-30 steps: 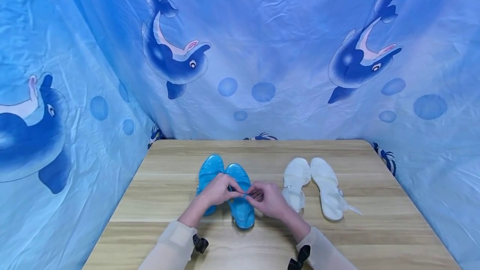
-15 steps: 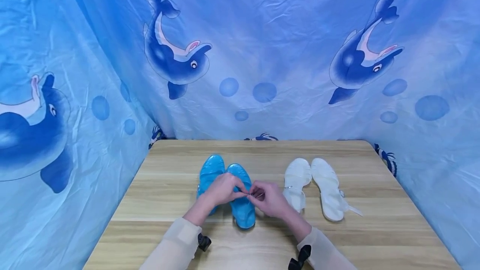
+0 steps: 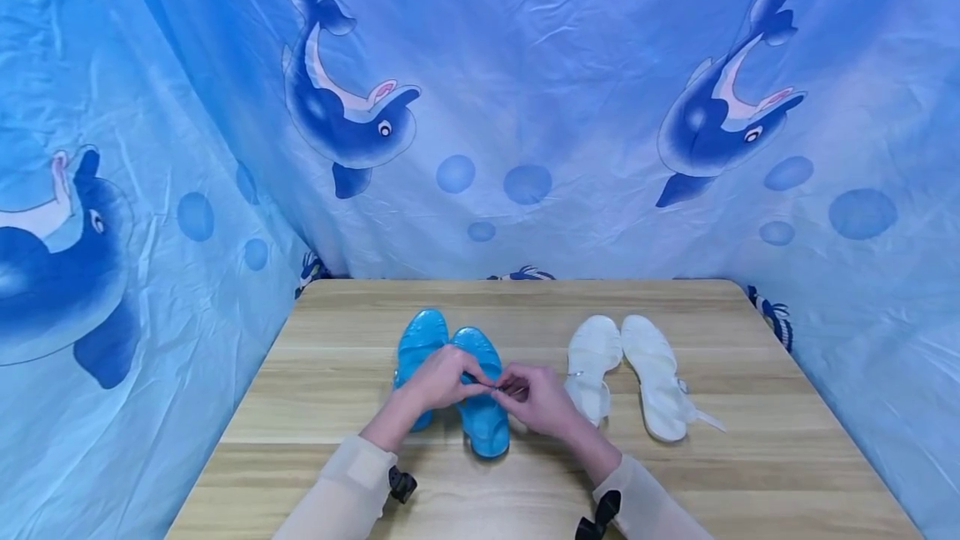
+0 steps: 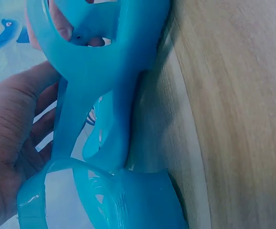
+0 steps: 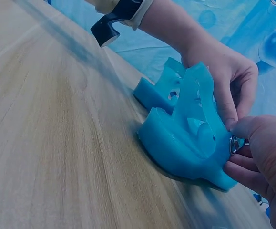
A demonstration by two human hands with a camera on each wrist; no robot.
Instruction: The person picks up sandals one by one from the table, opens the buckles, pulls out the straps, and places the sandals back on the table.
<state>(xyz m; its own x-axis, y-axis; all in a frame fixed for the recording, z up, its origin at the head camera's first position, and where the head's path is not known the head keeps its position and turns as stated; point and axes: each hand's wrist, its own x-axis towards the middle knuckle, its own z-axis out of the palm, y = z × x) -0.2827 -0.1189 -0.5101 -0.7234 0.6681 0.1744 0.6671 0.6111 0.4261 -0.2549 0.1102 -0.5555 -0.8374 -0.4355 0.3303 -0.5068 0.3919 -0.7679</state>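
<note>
Low centre of the head view: my left hand [image 3: 438, 380] and right hand [image 3: 542, 398] pinch the strap buckle [image 5: 233, 144] on the blue jelly sandal [image 3: 480, 394] (right of its twin). Slick plastic; the strap may slip free.

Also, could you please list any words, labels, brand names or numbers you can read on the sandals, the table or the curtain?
None can be read: the blue sandals, white sandals, table and dolphin-print curtain show no lettering.
The buckle that both hands are at is too small and blurred to tell whether it carries a mark.
</note>
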